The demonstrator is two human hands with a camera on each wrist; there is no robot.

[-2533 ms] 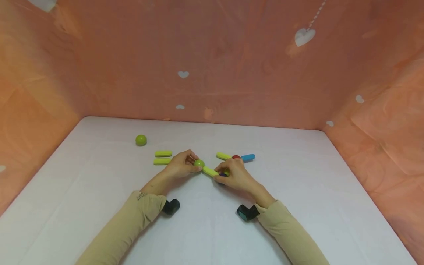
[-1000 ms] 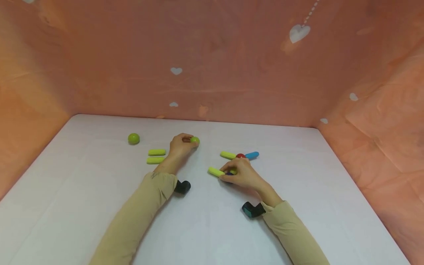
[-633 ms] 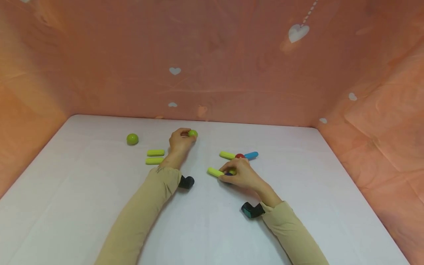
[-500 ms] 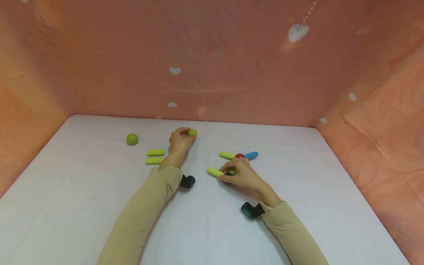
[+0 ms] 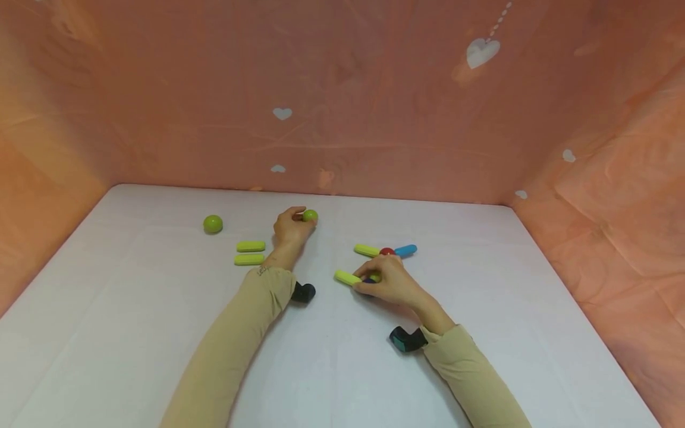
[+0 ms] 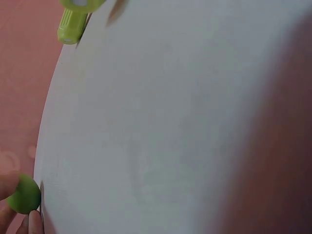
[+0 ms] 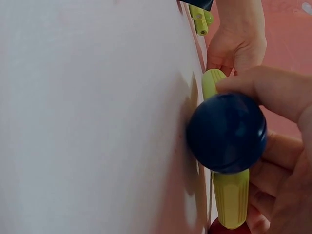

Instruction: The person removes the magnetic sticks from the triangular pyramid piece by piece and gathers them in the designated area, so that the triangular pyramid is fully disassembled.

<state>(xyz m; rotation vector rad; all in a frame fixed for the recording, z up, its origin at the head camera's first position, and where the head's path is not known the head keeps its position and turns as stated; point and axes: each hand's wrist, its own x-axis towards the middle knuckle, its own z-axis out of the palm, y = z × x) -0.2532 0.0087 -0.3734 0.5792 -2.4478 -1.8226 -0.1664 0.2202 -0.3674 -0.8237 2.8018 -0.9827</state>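
Note:
Near the far side of the table, my left hand (image 5: 291, 230) pinches a green ball (image 5: 310, 215) between thumb and fingers; the left wrist view shows the same green ball (image 6: 24, 195) at its lower left. My right hand (image 5: 390, 280) grips a dark blue ball (image 7: 226, 132) with a yellow-green stick on either side. One yellow-green stick (image 5: 346, 277) points left past the fingertips. The other stick (image 7: 231, 197) leads to a red ball (image 5: 387, 252), partly hidden behind the hand. From the red ball extend a yellow-green stick (image 5: 366, 250) and a blue stick (image 5: 405, 251).
Left of my left forearm, two yellow-green sticks, a farther one (image 5: 251, 246) and a nearer one (image 5: 249, 260), lie parallel. A second green ball (image 5: 213, 224) sits beyond them. The white table (image 5: 134, 309) ends at a pinkish-orange cloth backdrop (image 5: 342, 89) with hearts.
My left hand has taken the green ball off the left stick's end and carried it to the far side, holding almost still lately. My right hand keeps its grip on the dark blue ball.

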